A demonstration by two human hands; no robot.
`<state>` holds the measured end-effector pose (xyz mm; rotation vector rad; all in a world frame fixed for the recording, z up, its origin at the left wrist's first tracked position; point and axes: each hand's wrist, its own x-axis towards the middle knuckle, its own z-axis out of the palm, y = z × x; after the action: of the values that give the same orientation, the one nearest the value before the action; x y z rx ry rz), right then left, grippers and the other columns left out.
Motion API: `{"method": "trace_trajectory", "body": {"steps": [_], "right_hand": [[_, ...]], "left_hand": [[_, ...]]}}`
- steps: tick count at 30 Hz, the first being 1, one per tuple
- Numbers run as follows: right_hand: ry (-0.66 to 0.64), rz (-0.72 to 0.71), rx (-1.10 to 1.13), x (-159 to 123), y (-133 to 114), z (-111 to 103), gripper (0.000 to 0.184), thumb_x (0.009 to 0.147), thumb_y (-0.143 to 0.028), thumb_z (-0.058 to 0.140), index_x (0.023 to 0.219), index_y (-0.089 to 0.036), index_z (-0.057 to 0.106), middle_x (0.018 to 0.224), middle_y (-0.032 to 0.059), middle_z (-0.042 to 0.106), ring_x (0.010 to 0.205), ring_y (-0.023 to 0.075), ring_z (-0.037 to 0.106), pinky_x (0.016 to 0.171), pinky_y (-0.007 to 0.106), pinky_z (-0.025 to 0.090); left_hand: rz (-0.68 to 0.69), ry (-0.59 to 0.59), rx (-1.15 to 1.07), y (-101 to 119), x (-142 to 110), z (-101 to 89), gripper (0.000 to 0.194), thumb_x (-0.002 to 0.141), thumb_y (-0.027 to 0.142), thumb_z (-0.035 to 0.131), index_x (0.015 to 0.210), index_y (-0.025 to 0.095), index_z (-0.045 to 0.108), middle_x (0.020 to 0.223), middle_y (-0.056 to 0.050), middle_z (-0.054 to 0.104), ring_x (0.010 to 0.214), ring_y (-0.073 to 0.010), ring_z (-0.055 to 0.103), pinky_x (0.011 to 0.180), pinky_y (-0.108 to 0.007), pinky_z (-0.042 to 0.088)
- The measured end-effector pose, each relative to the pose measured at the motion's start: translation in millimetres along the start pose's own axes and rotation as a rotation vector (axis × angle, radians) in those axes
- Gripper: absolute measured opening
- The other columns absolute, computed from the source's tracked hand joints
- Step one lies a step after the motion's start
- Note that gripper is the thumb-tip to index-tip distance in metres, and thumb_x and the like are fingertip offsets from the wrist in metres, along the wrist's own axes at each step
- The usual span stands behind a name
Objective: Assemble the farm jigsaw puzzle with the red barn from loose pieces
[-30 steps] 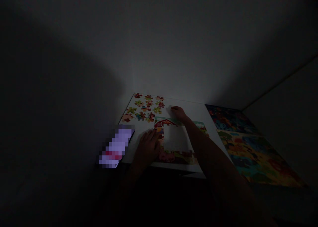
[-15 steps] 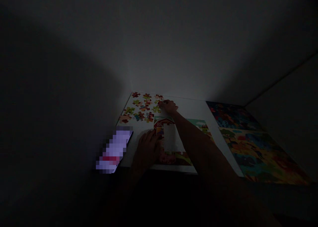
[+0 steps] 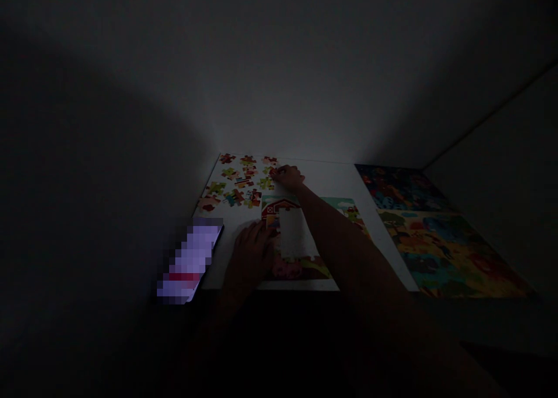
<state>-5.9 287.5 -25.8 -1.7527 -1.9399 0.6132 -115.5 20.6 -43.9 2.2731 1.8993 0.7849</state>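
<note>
Red jigsaw piece touches the fingertips of the right hand, upper middle of the frame, beside the loose pieces; whether they grip it, I cannot tell. The left hand lies flat on the barn puzzle, fingers spread.

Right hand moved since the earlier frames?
Yes: the right hand has moved left across the white board, from clear of the loose jigsaw pieces to their right edge.
</note>
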Motion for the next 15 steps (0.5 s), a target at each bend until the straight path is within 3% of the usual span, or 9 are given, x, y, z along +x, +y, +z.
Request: {"method": "trace_trajectory", "body": {"steps": [9, 15], "right_hand": [[-0.073, 0.021, 0.066, 11.7, 7.0, -1.5, 0.042, 0.069, -0.049, 0.079, 0.1, -0.022, 0.071, 0.12, 0.0118, 0.065, 0.112, 0.0311, 0.061, 0.1, 0.05, 0.038], [-0.032, 0.042, 0.2, 11.4, 16.1, 0.9, 0.046, 0.066, -0.041, 0.082, 0.102, -0.021, 0.063, 0.109, 0.0064, 0.07, 0.105, 0.0252, 0.063, 0.102, 0.046, 0.036]], "left_hand": [[-0.006, 0.005, 0.006, 0.9, 1.0, -1.3, 0.037, 0.095, 0.022, 0.046, 0.129, 0.02, 0.06, 0.143, -0.011, 0.056, 0.134, -0.0269, 0.049, 0.114, -0.049, 0.039], [-0.002, 0.042, 0.001, 0.5, 0.3, 0.4, 0.035, 0.095, 0.023, 0.047, 0.126, 0.021, 0.062, 0.141, -0.011, 0.058, 0.132, -0.0261, 0.051, 0.113, -0.048, 0.041]]}}
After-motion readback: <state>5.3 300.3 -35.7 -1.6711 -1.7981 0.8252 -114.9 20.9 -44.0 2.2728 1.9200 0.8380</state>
